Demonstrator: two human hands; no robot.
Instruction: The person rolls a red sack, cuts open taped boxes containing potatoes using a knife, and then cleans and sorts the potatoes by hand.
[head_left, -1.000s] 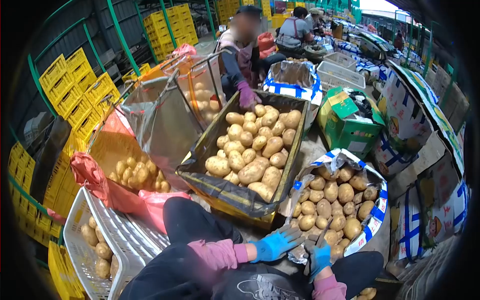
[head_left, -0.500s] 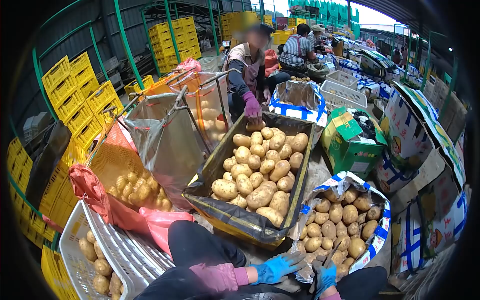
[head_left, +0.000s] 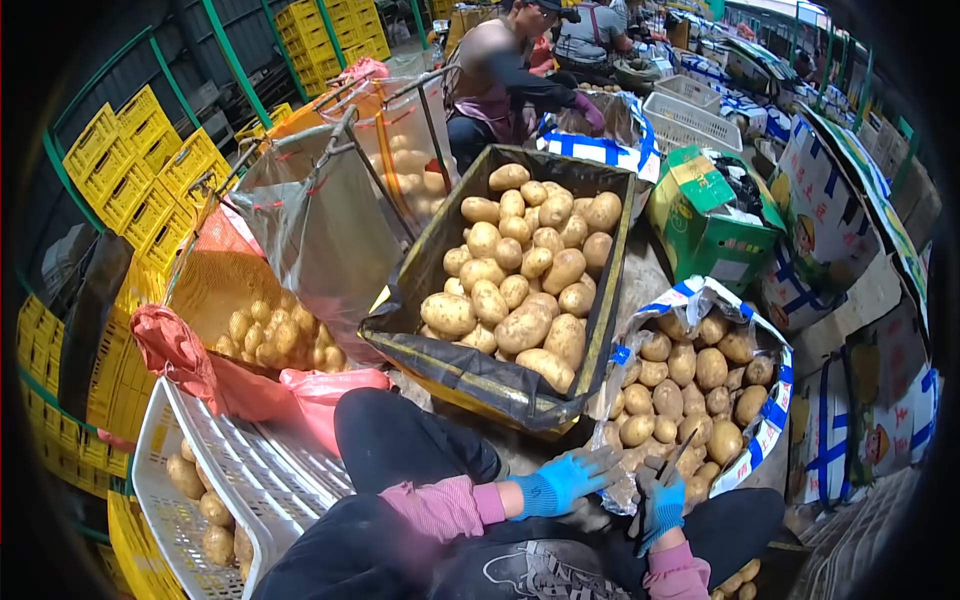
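Note:
My left hand [head_left: 572, 481], in a blue and grey glove, is held flat with its fingers stretched toward the box on the right. My right hand [head_left: 660, 503], gloved the same way, is closed on a knife [head_left: 680, 455] whose thin blade points up over the potatoes. Just beyond both hands stands a white and blue carton [head_left: 775, 400] lined with plastic and full of potatoes [head_left: 668, 398]. A larger black-lined crate [head_left: 480, 372] heaped with potatoes [head_left: 525, 325] sits ahead of my left hand.
A co-worker [head_left: 500, 75] in purple gloves reaches into another carton [head_left: 600, 150] behind the crate. On the left are a mesh sack of potatoes [head_left: 275, 335] and a white basket [head_left: 255, 500]. A green box [head_left: 705, 225] stands at the back right.
The co-worker's purple-gloved hand has moved from the crate's far edge to the carton behind it. The view has shifted a little. My hands keep nearly the same pose.

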